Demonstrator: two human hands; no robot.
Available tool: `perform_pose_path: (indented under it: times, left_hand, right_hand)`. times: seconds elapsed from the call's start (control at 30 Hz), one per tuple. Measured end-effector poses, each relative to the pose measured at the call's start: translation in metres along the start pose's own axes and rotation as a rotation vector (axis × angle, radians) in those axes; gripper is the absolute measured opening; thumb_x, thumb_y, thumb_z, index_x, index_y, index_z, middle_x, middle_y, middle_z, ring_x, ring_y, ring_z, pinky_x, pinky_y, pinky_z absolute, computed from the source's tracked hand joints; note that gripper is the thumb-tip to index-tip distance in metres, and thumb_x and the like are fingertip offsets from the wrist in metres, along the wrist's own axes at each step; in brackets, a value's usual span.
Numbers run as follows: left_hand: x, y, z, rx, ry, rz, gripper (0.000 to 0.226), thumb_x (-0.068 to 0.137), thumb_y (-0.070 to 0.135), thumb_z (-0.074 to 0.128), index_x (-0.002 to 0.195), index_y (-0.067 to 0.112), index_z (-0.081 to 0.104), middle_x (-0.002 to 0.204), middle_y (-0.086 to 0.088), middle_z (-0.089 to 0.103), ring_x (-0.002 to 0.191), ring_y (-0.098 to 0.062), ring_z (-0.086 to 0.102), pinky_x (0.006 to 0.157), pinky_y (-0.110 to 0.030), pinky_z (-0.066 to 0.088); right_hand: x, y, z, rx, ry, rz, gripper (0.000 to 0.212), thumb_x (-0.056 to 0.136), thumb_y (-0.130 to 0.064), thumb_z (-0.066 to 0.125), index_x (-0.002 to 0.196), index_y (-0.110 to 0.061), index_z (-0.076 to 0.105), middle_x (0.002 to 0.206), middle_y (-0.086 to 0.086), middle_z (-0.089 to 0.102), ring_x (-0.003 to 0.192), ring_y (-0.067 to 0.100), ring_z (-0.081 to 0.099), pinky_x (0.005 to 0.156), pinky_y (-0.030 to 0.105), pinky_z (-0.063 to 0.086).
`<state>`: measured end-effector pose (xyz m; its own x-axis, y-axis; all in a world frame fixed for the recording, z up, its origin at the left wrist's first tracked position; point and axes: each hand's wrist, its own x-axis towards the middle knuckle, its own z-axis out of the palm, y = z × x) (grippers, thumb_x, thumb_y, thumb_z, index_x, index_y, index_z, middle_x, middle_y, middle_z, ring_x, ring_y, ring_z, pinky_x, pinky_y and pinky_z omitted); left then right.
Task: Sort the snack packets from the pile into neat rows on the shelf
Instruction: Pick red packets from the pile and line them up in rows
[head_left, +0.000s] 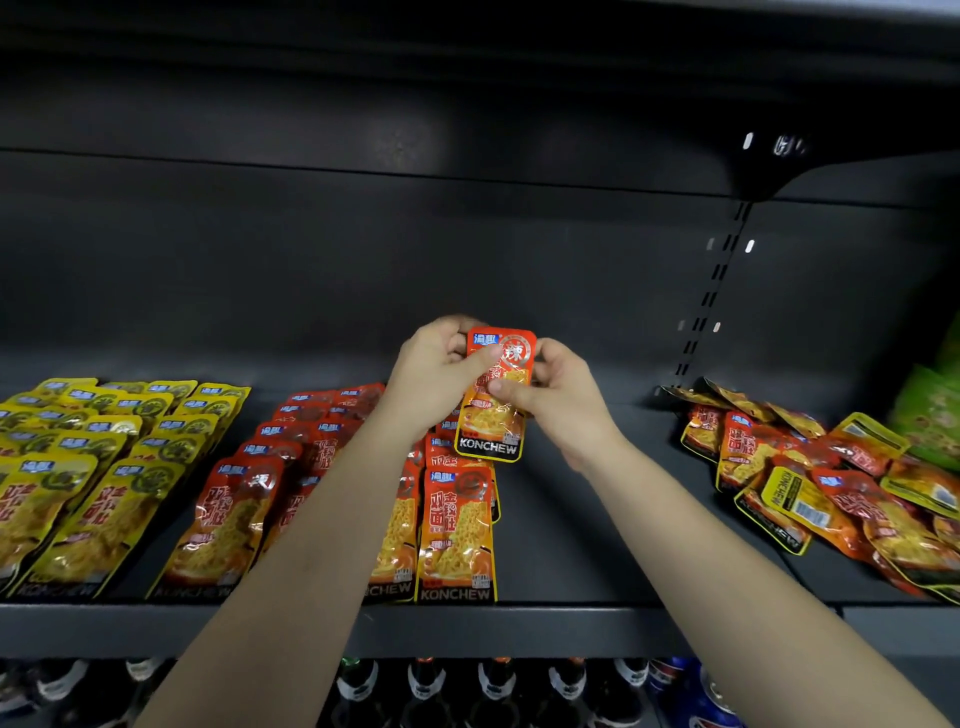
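Note:
Both hands hold one red KONCHEW snack packet upright above the dark shelf. My left hand pinches its upper left edge with the thumb across the front. My right hand grips its right edge. Below it lie rows of red packets, overlapping from back to front. Further left are rows of yellow packets. A loose pile of red and yellow packets lies on the right of the shelf.
Green packets stand at the far right edge. A slotted upright runs up the back panel. Below the shelf lip, bottles and cans stand in a row. Bare shelf lies between the red rows and the pile.

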<state>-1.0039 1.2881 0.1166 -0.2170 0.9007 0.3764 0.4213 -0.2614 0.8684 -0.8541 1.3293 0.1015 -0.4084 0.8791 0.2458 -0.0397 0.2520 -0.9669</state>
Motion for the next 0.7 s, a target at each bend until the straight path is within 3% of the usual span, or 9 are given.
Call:
perform_pose_path:
  times: [0.17, 0.27, 0.4, 0.57, 0.7]
  left_hand:
    - [0.012, -0.008, -0.010, 0.342, 0.028, 0.044, 0.026, 0.093, 0.036, 0.059, 0.112, 0.019, 0.063, 0.096, 0.004, 0.067, 0.087, -0.009, 0.064, 0.079, -0.026, 0.051]
    - [0.018, -0.017, -0.016, 0.573, -0.031, 0.026, 0.027, 0.093, 0.038, 0.057, 0.115, 0.022, 0.060, 0.101, 0.006, 0.066, 0.091, -0.011, 0.062, 0.084, -0.034, 0.052]
    - [0.023, -0.028, -0.016, 0.852, -0.025, 0.067, 0.031, 0.094, 0.042, 0.053, 0.119, 0.025, 0.058, 0.109, 0.004, 0.066, 0.104, -0.017, 0.060, 0.092, -0.037, 0.044]
    - [0.024, -0.039, -0.009, 1.018, 0.026, 0.107, 0.031, 0.096, 0.043, 0.048, 0.121, 0.027, 0.056, 0.114, 0.004, 0.063, 0.110, -0.019, 0.056, 0.096, -0.037, 0.035]
    - [0.020, -0.046, -0.008, 1.055, 0.066, 0.117, 0.030, 0.098, 0.041, 0.044, 0.123, 0.028, 0.054, 0.120, 0.005, 0.060, 0.116, -0.017, 0.052, 0.100, -0.036, 0.031]
  right_hand:
    - [0.016, 0.006, -0.014, -0.050, 0.065, 0.032, 0.036, 0.077, -0.006, 0.077, 0.106, -0.010, 0.057, 0.102, 0.011, 0.072, 0.091, 0.026, 0.071, 0.083, 0.046, 0.057]
    - [0.028, 0.014, -0.024, -0.078, 0.116, 0.061, 0.036, 0.076, -0.006, 0.078, 0.107, -0.007, 0.059, 0.100, 0.013, 0.072, 0.090, 0.027, 0.071, 0.084, 0.049, 0.057]
    - [0.042, 0.030, -0.036, -0.141, 0.147, 0.130, 0.024, 0.075, -0.004, 0.079, 0.093, -0.011, 0.064, 0.099, 0.013, 0.072, 0.092, 0.027, 0.070, 0.087, 0.048, 0.055]
    - [0.055, 0.051, -0.035, -0.276, 0.095, 0.272, 0.021, 0.077, -0.001, 0.077, 0.082, -0.017, 0.064, 0.093, 0.008, 0.072, 0.089, 0.025, 0.070, 0.091, 0.047, 0.054]
    - [0.060, 0.062, -0.032, -0.326, 0.087, 0.282, 0.030, 0.075, -0.002, 0.077, 0.100, -0.013, 0.064, 0.098, 0.010, 0.072, 0.091, 0.026, 0.070, 0.090, 0.047, 0.055]
